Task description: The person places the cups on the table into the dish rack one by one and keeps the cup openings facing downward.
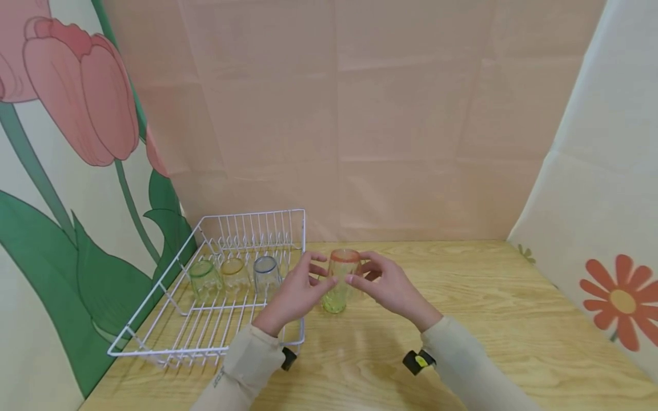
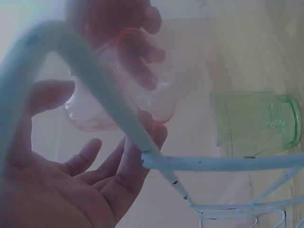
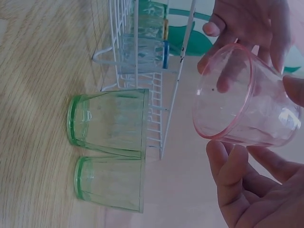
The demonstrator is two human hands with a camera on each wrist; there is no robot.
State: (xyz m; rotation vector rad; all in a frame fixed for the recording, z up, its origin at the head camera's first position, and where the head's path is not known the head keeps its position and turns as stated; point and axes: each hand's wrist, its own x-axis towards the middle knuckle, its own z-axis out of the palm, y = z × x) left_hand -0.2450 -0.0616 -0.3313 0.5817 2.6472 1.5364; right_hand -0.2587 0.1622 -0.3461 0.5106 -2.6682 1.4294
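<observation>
A clear pink glass [image 1: 344, 264] is held in the air between both hands, its mouth facing down. My left hand [image 1: 299, 290] grips one side with thumb and fingertips. On the opposite side my right hand [image 1: 394, 285] holds it with bent fingers and thumb. In the right wrist view, a green glass [image 3: 111, 121] and a second green glass [image 3: 111, 184] stand side by side on the table below, apart from the pink one. The head view shows the green glass [image 1: 334, 301] partly hidden behind the hands and pink glass.
A white wire dish rack [image 1: 205, 352] stands at the left, close to my left forearm. Inside are a green-rimmed glass [image 1: 204, 279], an amber-rimmed glass [image 1: 235, 277] and a blue-rimmed glass [image 1: 266, 277]. Wood-grain table [image 1: 488, 302] extends to the right.
</observation>
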